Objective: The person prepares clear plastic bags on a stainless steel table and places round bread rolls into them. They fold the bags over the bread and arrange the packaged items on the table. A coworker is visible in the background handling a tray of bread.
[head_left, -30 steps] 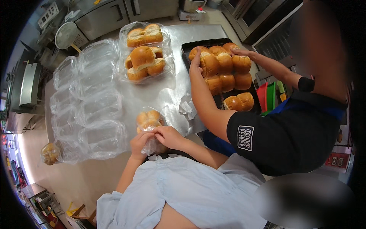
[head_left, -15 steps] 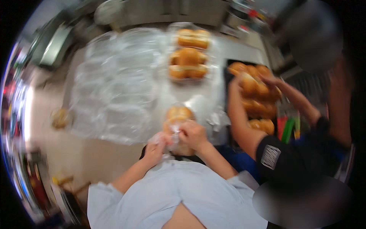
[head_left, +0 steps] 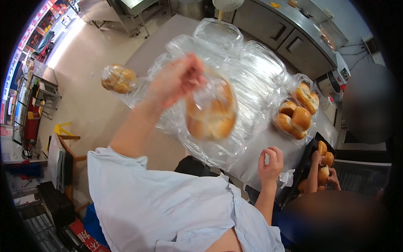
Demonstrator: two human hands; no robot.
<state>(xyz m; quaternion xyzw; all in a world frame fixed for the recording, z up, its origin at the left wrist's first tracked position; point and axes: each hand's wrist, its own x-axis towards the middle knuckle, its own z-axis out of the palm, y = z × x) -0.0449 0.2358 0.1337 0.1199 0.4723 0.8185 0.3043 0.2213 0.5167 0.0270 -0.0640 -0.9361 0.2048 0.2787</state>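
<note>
My left hand [head_left: 176, 80], raised over the table, is closed on the gathered neck of a clear plastic bag of bread rolls [head_left: 214, 122]. The golden rolls hang below my fingers, blurred by motion. Lower and to the right, my right hand [head_left: 270, 168] is held up with loosely bent fingers and nothing visible in it. Flattened clear plastic bags [head_left: 252, 92] overlap across the metal table [head_left: 247, 168]. At their right lie rolls on plastic [head_left: 293, 119], with another group of rolls [head_left: 307, 98] behind them. One more bagged bread [head_left: 119, 79] sits at the table's left corner.
A co-worker's hands [head_left: 331, 178] touch rolls in a black tray [head_left: 308, 157] at the right. Crumpled plastic [head_left: 287, 178] lies beside that tray. A steel cabinet [head_left: 268, 27] stands behind the table, and a yellow stool [head_left: 63, 128] stands on the floor at left.
The view has turned left. Both hands were together at the bag's neck near my body; now my left hand has lifted the bagged rolls up and leftward, and my right hand has let go.
</note>
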